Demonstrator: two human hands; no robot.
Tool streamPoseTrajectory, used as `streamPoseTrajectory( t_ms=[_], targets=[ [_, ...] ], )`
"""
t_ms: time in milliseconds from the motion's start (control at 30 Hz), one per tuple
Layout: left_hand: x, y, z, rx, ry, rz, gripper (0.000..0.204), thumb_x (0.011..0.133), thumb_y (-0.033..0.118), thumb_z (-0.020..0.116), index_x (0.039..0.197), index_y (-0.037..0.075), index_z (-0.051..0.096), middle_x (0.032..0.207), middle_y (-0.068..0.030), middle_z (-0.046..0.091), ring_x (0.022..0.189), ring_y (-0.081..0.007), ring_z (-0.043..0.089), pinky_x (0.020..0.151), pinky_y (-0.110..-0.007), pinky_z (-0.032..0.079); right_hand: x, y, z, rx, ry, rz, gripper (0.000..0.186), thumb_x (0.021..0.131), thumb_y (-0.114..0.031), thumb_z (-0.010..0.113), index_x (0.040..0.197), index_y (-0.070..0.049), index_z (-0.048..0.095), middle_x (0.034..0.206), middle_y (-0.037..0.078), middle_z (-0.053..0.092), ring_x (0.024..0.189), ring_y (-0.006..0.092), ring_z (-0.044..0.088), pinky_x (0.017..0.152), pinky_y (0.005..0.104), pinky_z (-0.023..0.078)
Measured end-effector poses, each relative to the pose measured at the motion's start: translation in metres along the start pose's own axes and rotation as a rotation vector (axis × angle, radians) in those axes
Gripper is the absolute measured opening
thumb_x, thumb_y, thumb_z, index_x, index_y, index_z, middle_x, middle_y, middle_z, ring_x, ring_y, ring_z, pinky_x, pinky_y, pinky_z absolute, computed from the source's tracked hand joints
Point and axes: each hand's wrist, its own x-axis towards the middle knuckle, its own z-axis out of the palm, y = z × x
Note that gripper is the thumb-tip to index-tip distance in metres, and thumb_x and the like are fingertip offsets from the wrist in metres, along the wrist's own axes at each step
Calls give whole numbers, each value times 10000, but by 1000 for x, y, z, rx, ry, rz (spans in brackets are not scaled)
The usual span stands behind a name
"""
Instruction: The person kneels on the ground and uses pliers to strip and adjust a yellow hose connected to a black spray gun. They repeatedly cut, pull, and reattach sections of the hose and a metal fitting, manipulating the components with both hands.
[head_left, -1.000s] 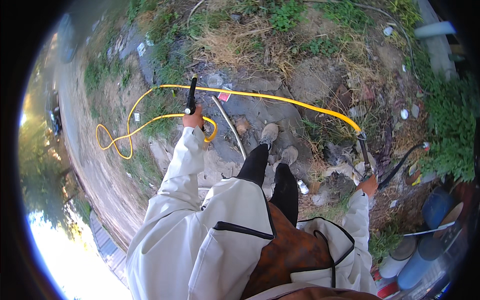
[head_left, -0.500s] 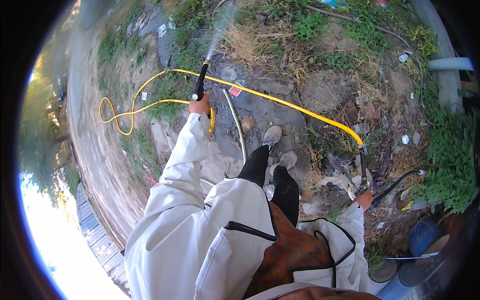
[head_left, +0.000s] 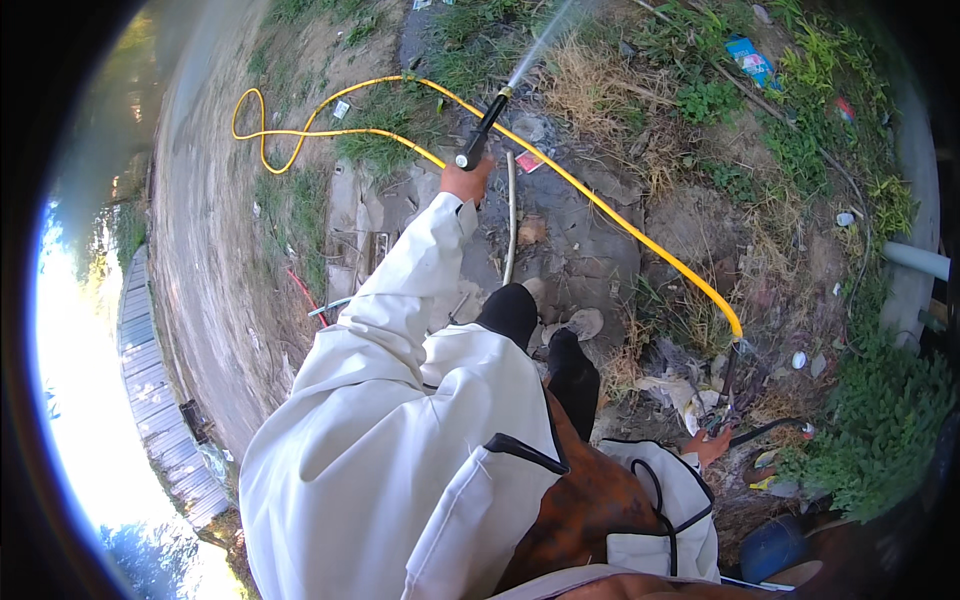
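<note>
My left hand (head_left: 466, 178) is closed around a black spray nozzle (head_left: 482, 132) with a pale tip, and water sprays from it toward the upper right. A yellow hose (head_left: 650, 241) loops over the ground behind the nozzle and runs down to a dark upright pipe (head_left: 732, 370) at lower right. My right hand (head_left: 706, 447) is low beside that pipe's fittings, fingers bent on something small that I cannot make out. A short black hose (head_left: 770, 428) lies just right of it. A pale length of pipe (head_left: 511, 225) lies left of the yellow hose, near my feet.
Around me are cracked slabs, dirt, dry grass, weeds (head_left: 860, 420) and scattered litter (head_left: 750, 62). A pale pipe (head_left: 915, 258) juts at the right edge. A blue drum (head_left: 772, 548) stands at lower right. A wooden walkway (head_left: 160, 380) shows at far left.
Water now sprays from the nozzle, absent a second ago. My left hand and nozzle appear higher and further right; my right hand sits lower and left in the view, which has shifted.
</note>
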Motion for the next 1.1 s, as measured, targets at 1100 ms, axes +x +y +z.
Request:
streamPoseTrajectory(
  t_ms=[1100],
  targets=[
    [183,3,-323,-294,-684,-35,167,905,195,677,988,61,626,634,-28,570,455,-112,487,425,-275,383,-396,-634,62,408,-538,-345,297,870,-170,596,1144,-56,610,1036,158,621,913,335,640,801,402,512]
  ],
)
